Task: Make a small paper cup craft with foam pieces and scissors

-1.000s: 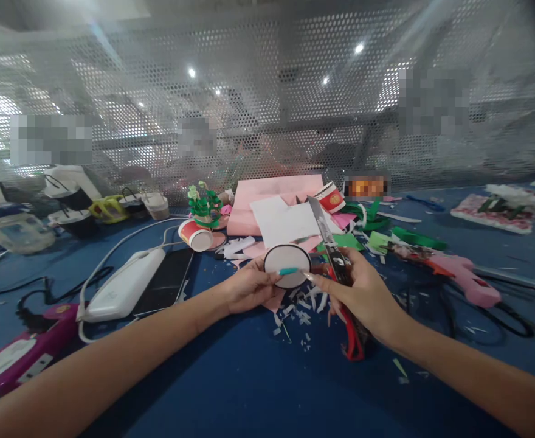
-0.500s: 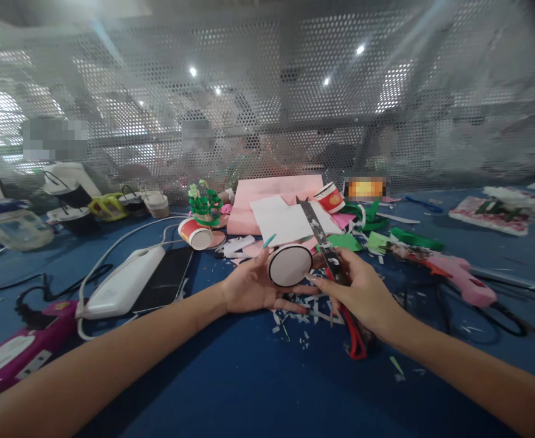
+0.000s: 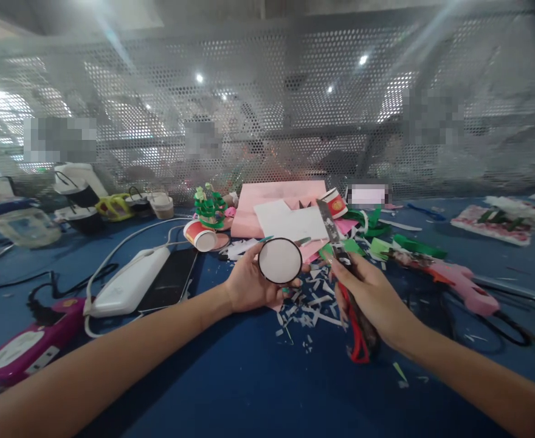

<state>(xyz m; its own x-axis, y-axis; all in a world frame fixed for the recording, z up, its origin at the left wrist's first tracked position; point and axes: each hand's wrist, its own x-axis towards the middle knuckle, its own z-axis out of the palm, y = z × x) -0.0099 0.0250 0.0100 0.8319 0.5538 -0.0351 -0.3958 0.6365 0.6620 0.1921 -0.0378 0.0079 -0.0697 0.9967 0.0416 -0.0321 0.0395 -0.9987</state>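
Observation:
My left hand (image 3: 251, 283) holds a white paper disc (image 3: 279, 260) with a dark edge, upright between thumb and fingers, its flat face toward me. My right hand (image 3: 371, 297) grips red-handled scissors (image 3: 347, 291); the blades point up and away, just right of the disc and apart from it. Below both hands, white paper scraps (image 3: 307, 307) lie scattered on the blue table (image 3: 231, 377).
Pink and white sheets (image 3: 279, 210), red paper cups (image 3: 200, 235), green paper strips (image 3: 386, 243) and a pink glue gun (image 3: 459, 281) lie behind the hands. A white power bank (image 3: 128, 289), a dark phone (image 3: 169, 281) and cables sit left. A perforated mesh screen (image 3: 267, 109) backs the table.
The left hand turned the disc and now holds it by the rim, a little to the left. The right hand with the scissors drew slightly away from the disc.

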